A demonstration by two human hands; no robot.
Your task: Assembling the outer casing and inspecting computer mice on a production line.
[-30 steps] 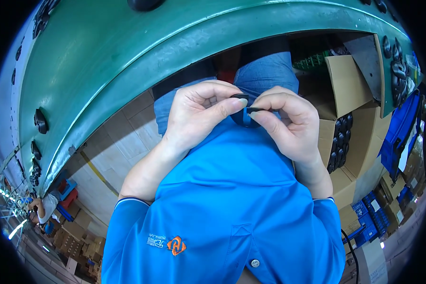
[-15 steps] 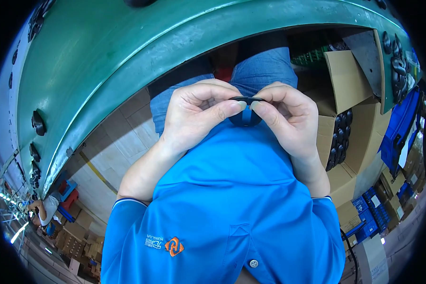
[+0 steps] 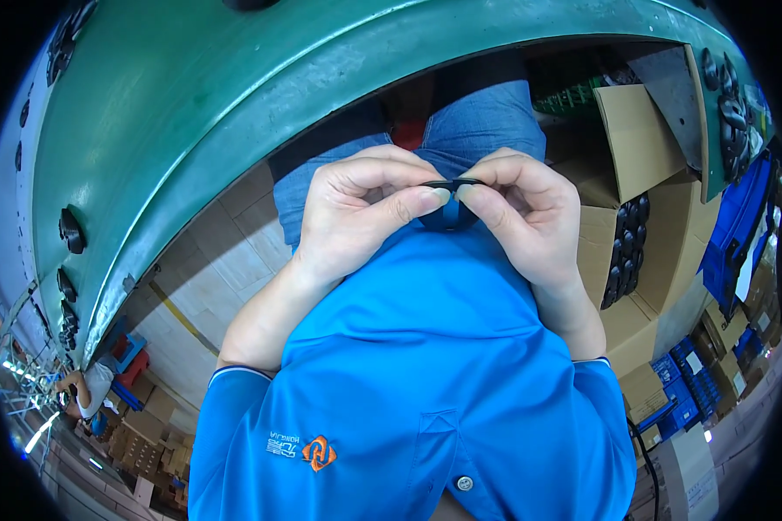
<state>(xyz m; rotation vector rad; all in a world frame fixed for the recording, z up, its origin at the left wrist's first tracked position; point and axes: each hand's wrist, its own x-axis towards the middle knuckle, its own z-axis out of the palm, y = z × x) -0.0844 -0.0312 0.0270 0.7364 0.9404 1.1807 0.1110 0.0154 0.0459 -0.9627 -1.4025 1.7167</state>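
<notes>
**Both hands pinching small black part at lap level**

Left hand (image 3: pixel 356 213) and right hand (image 3: pixel 530 217) meet thumb to thumb, each closed on one end of a thin black part (image 3: pixel 452 183), held over the blue shirt (image 3: pixel 426 365) and jeans (image 3: pixel 478 113). I see a green curved table edge (image 3: pixel 235 113) arcing close above the hands, with black parts (image 3: pixel 71 230) lying on it at left. Tiled floor (image 3: pixel 208 260) lies below. Open brown carton (image 3: pixel 634 130) sits right, rows of black pieces (image 3: pixel 626 247) inside. Blue crates (image 3: pixel 686 382) sit lower right.
</notes>
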